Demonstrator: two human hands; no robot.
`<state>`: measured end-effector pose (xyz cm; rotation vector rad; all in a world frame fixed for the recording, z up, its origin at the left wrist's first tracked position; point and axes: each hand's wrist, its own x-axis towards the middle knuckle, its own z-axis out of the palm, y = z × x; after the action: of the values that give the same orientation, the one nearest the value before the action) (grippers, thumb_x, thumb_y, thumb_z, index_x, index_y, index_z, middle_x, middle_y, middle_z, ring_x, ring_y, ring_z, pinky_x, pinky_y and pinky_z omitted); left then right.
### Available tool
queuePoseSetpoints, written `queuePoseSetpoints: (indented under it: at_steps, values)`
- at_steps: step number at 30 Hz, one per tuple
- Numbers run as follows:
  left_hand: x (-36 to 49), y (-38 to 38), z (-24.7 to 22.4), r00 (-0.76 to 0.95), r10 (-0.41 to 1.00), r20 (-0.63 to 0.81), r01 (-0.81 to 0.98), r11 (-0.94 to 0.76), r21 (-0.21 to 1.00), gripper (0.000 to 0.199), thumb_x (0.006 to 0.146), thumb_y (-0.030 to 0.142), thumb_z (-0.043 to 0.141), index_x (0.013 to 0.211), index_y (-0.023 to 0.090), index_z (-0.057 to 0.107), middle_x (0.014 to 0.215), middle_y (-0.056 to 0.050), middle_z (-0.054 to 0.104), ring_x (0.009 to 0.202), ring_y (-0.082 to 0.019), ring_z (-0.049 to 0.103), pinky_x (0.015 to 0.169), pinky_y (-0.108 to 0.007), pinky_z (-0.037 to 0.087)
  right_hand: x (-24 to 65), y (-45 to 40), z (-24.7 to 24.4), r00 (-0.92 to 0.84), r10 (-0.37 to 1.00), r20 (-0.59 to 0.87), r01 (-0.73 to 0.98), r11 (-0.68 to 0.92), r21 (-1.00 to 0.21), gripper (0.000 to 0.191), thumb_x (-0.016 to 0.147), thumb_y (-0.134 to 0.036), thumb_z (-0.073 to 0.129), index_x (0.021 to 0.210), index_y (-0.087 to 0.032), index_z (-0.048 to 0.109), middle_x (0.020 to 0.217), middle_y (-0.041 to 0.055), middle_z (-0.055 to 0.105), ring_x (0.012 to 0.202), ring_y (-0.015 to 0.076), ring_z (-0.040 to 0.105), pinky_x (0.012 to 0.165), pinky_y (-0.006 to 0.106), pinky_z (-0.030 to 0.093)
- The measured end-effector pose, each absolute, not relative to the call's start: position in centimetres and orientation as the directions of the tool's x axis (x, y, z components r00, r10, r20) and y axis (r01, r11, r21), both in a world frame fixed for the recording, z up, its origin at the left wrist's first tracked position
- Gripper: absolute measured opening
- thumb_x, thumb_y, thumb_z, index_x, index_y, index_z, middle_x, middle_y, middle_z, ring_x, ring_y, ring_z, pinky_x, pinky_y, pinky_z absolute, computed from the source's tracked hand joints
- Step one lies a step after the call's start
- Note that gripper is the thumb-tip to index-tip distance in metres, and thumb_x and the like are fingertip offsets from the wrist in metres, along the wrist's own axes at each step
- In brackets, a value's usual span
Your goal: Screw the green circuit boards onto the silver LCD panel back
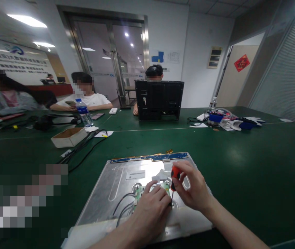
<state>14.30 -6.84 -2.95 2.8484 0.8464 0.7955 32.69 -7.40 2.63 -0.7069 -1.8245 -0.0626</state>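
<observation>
My right hand [195, 188] grips a small red-and-black screwdriver [175, 174] near the top of its handle. The shaft points down, nearly upright, at the right edge of a green circuit board [139, 196]. My left hand [154, 207] rests over that board with bent fingers, its forefinger side close to the screwdriver's tip. What those fingertips touch is hidden. Beneath both hands lies a silver metal display panel [103, 186], with a blue circuit strip [142, 158] along its far edge. Dark cables [121, 202] run from the green board's left side.
Beyond the panel, a black monitor housing [159, 100] stands upright before a seated person. A cardboard box [69, 137], black cables [85, 145] and a water bottle [84, 114] are at left. Gloves [232, 123] and blue trays [216, 118] lie at far right on the green table [241, 166].
</observation>
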Motion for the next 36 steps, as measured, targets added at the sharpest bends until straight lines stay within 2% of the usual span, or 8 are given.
queuePoseSetpoints:
  at_steps: [5, 11, 14, 19, 23, 32, 36]
  values:
    - [14.25, -6.93, -2.71, 0.720, 0.524, 0.455, 0.489, -0.848, 0.203, 0.012, 0.089, 0.012, 0.059, 0.084, 0.022, 0.063, 0.086, -0.001, 0.069, 0.086, -0.021, 0.064, 0.110, -0.046, 0.037, 32.69, -7.21, 2.52, -0.186, 0.409, 0.894, 0.506, 0.819, -0.269, 0.047, 0.091, -0.008, 0.054, 0.135, -0.025, 0.048, 0.091, 0.0030, 0.063, 0.066, 0.0144, 0.062, 0.046, 0.021, 0.053]
    - [14.28, -6.85, -3.00, 0.718, 0.517, 0.467, 0.493, -0.850, 0.183, 0.012, 0.089, 0.012, 0.059, 0.084, 0.022, 0.063, 0.086, -0.001, 0.069, 0.087, -0.022, 0.064, 0.109, -0.047, 0.038, 32.85, -7.23, 2.60, -0.183, 0.408, 0.894, 0.526, 0.809, -0.262, 0.048, 0.092, -0.012, 0.059, 0.137, -0.027, 0.051, 0.094, 0.0026, 0.061, 0.063, 0.0124, 0.061, 0.048, 0.021, 0.055]
    - [14.29, -6.89, -3.01, 0.715, 0.517, 0.470, 0.491, -0.850, 0.188, 0.013, 0.089, 0.011, 0.059, 0.083, 0.022, 0.063, 0.084, -0.001, 0.069, 0.085, -0.022, 0.063, 0.109, -0.046, 0.038, 32.95, -7.35, 2.67, -0.204, 0.419, 0.885, 0.551, 0.796, -0.251, 0.047, 0.093, -0.012, 0.058, 0.137, -0.028, 0.052, 0.096, 0.0033, 0.062, 0.067, 0.0138, 0.064, 0.053, 0.024, 0.058]
    - [14.23, -6.96, -2.90, 0.718, 0.515, 0.468, 0.486, -0.852, 0.192, 0.012, 0.088, 0.011, 0.059, 0.085, 0.022, 0.062, 0.087, -0.001, 0.069, 0.086, -0.022, 0.063, 0.110, -0.047, 0.037, 33.07, -7.61, 2.69, -0.222, 0.447, 0.866, 0.560, 0.786, -0.262, 0.046, 0.093, -0.014, 0.053, 0.138, -0.023, 0.052, 0.109, 0.0108, 0.068, 0.082, 0.0198, 0.070, 0.057, 0.028, 0.061]
    - [14.20, -6.90, -2.84, 0.727, 0.520, 0.449, 0.491, -0.850, 0.190, 0.012, 0.087, 0.010, 0.061, 0.084, 0.022, 0.061, 0.085, 0.000, 0.068, 0.084, -0.022, 0.063, 0.109, -0.047, 0.037, 33.05, -7.60, 2.67, -0.228, 0.459, 0.859, 0.515, 0.805, -0.294, 0.049, 0.093, -0.010, 0.048, 0.140, -0.023, 0.049, 0.113, 0.0112, 0.070, 0.091, 0.0208, 0.071, 0.057, 0.026, 0.061]
    - [14.26, -6.92, -2.76, 0.719, 0.511, 0.472, 0.487, -0.854, 0.183, 0.013, 0.087, 0.010, 0.059, 0.083, 0.022, 0.061, 0.084, 0.000, 0.068, 0.083, -0.021, 0.063, 0.108, -0.046, 0.038, 32.78, -7.50, 2.89, -0.192, 0.431, 0.882, 0.524, 0.805, -0.279, 0.045, 0.090, -0.008, 0.052, 0.132, -0.023, 0.052, 0.098, 0.0057, 0.065, 0.064, 0.0136, 0.063, 0.048, 0.022, 0.054]
    - [14.26, -6.93, -2.77, 0.716, 0.516, 0.470, 0.487, -0.852, 0.193, 0.011, 0.086, 0.011, 0.063, 0.085, 0.022, 0.063, 0.086, 0.000, 0.069, 0.086, -0.021, 0.064, 0.109, -0.045, 0.037, 32.72, -7.47, 2.98, -0.174, 0.418, 0.892, 0.552, 0.791, -0.263, 0.043, 0.090, -0.010, 0.055, 0.130, -0.025, 0.052, 0.093, 0.0027, 0.061, 0.058, 0.0116, 0.058, 0.047, 0.021, 0.052]
